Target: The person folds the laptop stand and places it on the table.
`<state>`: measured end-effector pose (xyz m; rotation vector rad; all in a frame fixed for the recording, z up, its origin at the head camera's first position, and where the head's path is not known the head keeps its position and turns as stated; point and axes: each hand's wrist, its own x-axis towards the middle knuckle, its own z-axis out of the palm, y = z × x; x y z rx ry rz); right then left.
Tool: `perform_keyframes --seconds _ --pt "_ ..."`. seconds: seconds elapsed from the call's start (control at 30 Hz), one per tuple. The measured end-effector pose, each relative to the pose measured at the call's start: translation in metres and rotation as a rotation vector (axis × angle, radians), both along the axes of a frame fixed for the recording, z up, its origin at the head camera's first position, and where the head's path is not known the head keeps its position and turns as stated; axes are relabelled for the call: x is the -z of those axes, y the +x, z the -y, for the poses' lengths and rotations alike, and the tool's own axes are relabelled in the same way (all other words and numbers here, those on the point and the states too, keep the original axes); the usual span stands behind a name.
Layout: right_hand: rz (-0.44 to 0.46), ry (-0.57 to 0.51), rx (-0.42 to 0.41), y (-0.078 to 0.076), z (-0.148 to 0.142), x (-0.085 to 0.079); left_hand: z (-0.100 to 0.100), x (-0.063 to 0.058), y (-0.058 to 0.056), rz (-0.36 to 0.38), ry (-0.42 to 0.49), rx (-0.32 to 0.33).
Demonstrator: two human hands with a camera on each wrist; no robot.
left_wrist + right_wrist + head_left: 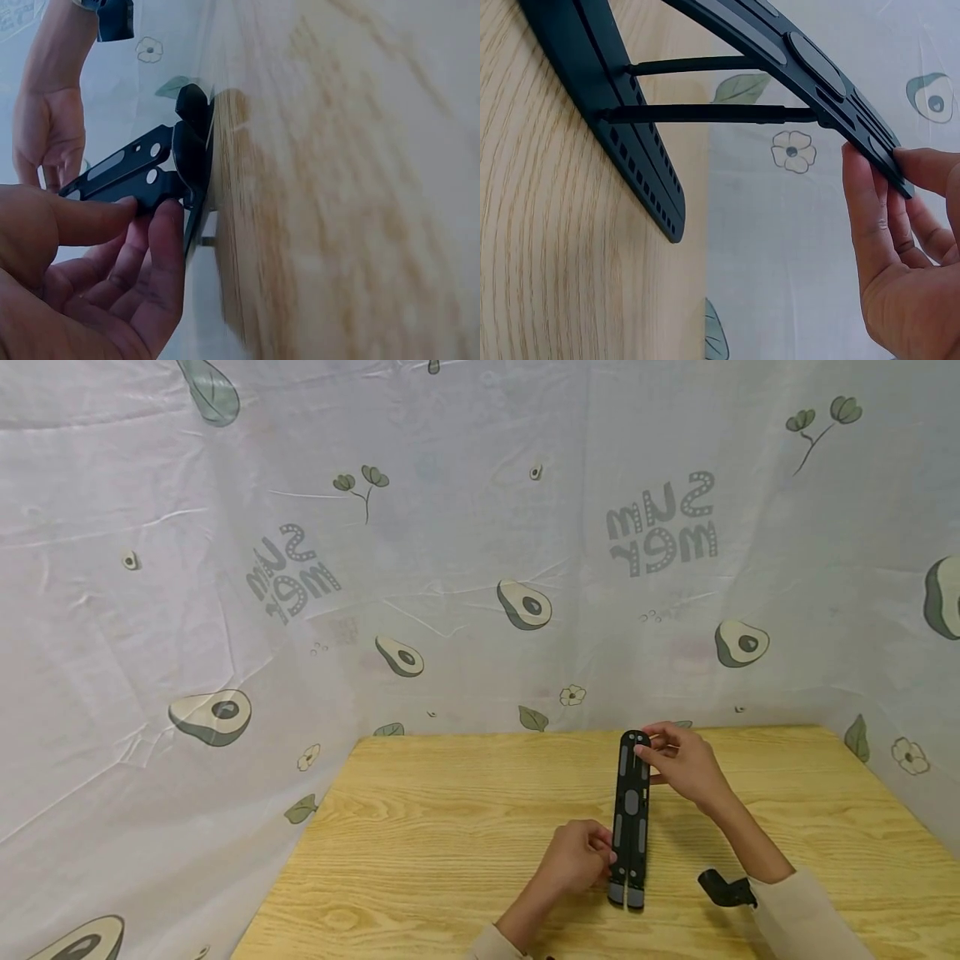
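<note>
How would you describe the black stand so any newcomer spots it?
On the yellowish table, look between the person's left grip and right grip. The stand is long and narrow, its grey pads distinguishing it from the black wrist camera.

Pale sheeting (450,418) hangs behind the table (435,793) and along both sides — creased throughout, with long folds visible at left. Printed pattern: avocados (525,605), green leaves (533,718), pale flowers (572,695) and grey lettering (663,524) reading "summer" in reverse. Tabletop finish: yellowish wood grain, far edge running along the sheeting. Lighting is soft — faint sheen on the creases.
</note>
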<state>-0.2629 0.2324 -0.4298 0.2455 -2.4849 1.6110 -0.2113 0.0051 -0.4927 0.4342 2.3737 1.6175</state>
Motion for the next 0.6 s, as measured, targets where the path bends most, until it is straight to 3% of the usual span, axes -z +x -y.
perform_keyframes --seconds 0.2,0.37,0.6 --pt "0.005 -0.02 0.001 0.002 -0.002 0.0 0.003 0.0 -0.004 0.01 -0.037 -0.003" --pt "0.001 -0.037 0.013 0.004 -0.004 -0.001 0.007 0.0 -0.009 -0.026 -0.062 0.005" --pt "-0.013 -0.036 0.046 0.007 -0.007 -0.001 0.011 0.0 -0.011 -0.041 -0.015 0.03"
